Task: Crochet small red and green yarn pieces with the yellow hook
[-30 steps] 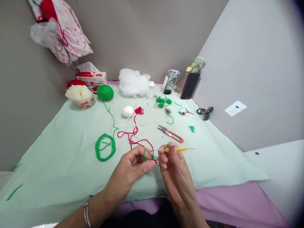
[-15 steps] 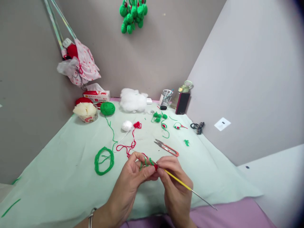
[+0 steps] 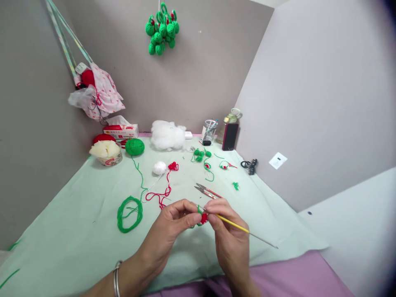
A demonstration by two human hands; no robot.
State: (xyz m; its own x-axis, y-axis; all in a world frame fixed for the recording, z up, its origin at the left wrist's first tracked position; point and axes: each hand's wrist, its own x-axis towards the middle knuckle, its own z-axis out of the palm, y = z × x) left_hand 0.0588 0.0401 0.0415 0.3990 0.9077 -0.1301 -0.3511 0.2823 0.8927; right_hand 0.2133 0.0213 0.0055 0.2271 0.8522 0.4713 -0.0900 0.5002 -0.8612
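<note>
Between thumb and fingers, my left hand (image 3: 177, 220) pinches a small red and green crochet piece (image 3: 204, 218). My right hand (image 3: 230, 231) is closed around a crochet hook (image 3: 233, 224) with a yellow grip, its far metal end pointing down to the right. The hook's working tip meets the piece, partly hidden by my fingers. Red yarn (image 3: 161, 194) lies just beyond my left hand, leading back to a small red bundle. Thread snips (image 3: 206, 190) lie right behind my right hand, their handles partly covered by it.
A green yarn coil (image 3: 130, 214) lies left, linked to a green ball (image 3: 135, 147). Behind are a white ball (image 3: 160, 168), white stuffing (image 3: 168, 135), a tub (image 3: 107, 153), a tissue box (image 3: 120, 131), a glass (image 3: 209, 131) and a phone (image 3: 230, 137). Small green pieces (image 3: 198, 155) lie right of centre.
The view has shifted, so the table things sit slightly further left. The hook's outer end has risen, and more of the red part shows between my hands. The snips' handles are now covered.
</note>
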